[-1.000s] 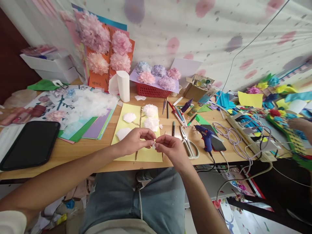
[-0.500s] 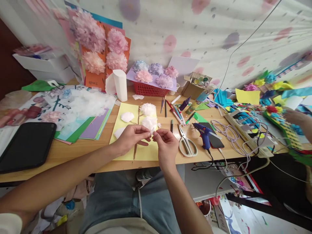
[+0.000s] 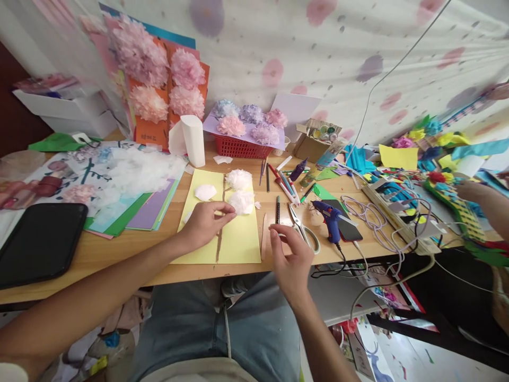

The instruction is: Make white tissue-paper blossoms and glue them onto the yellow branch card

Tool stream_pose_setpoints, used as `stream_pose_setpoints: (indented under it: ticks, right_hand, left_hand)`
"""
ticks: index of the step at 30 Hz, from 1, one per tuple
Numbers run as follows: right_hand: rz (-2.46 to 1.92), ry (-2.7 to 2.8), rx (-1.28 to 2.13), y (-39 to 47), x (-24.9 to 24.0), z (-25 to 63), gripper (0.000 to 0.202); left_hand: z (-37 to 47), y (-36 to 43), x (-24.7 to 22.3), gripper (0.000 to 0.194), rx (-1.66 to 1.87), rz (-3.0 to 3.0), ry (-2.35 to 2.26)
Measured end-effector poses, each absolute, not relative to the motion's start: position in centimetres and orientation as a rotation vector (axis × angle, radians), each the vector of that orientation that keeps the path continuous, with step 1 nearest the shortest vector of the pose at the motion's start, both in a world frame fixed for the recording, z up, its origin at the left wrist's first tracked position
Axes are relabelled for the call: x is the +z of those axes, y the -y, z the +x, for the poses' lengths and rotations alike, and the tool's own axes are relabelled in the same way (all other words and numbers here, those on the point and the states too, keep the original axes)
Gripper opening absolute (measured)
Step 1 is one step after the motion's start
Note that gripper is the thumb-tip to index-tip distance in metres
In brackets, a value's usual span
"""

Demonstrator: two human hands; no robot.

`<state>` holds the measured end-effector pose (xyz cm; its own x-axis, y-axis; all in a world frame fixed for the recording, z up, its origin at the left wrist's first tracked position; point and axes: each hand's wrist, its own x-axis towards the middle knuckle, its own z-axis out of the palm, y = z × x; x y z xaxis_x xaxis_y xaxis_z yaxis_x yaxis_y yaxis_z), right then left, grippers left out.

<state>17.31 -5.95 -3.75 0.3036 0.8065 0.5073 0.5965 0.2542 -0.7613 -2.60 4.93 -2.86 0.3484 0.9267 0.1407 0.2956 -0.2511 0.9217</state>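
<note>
My left hand (image 3: 207,225) hovers over the yellow sheet (image 3: 240,241), thumb and fingers pinched together. Whatever they hold is too small to make out. Just beyond the fingertips lies a white tissue-paper flower (image 3: 242,202), with a second fluffy white flower (image 3: 238,179) above it. White paper pieces (image 3: 205,192) rest on the sheet's left side, one partly behind my left hand. My right hand (image 3: 293,260) is held apart, right of the sheet, its thumb and forefinger close together; I cannot see anything between them. A thin wooden stick (image 3: 264,236) and scissors (image 3: 305,231) lie near it.
A blue glue gun (image 3: 328,218) stands on the right, by a dark phone (image 3: 350,225) and a power strip (image 3: 393,217). Markers (image 3: 287,185) lie behind the scissors. A black tablet (image 3: 40,241) sits at left. Another person's arm (image 3: 487,199) reaches in from the right.
My hands have parted: the right has moved right and down, away from the white flower, while the left has shifted slightly left. The wooden stick now shows between them.
</note>
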Motion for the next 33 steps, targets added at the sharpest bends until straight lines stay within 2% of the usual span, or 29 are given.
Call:
stream_pose_setpoints:
  ticks: [4, 12, 16, 20, 25, 28, 33]
  right_hand:
    - [-1.422, 1.814, -0.093, 7.7, -4.3, 20.8, 0.025]
    - [-1.246, 2.394, -0.092, 8.5, -5.2, 21.9, 0.058]
    - [-1.150, 2.323, -0.169, 9.7, -6.8, 23.2, 0.036]
    - [-1.045, 2.198, -0.105, 11.0, -7.2, 24.1, 0.038]
    - [-1.115, 1.630, -0.183, 10.0, -5.4, 21.7, 0.038]
    - [-1.116, 1.450, -0.059, 7.8, -4.4, 19.4, 0.029]
    - [-1.134, 1.475, 0.030, 4.3, -3.9, 16.9, 0.015]
  left_hand:
    - [-3.7, -6.5, -2.4, 0.015, 1.072, 2.087, -1.195]
    - [-3.1, -6.8, -4.2, 0.011, 0.850, 2.068, -1.227]
    - [-2.4, -6.3, -4.8, 0.008, 0.815, 2.147, -1.252]
    - [-1.7, -6.2, -4.5, 0.008, 0.840, 2.232, -1.287]
    - [-1.2, -6.8, -4.2, 0.012, 0.862, 2.275, -1.339]
    - [-1.2, -7.0, -4.3, 0.013, 0.860, 2.277, -1.375]
    - [-1.2, -7.1, -4.4, 0.012, 0.831, 2.269, -1.396]
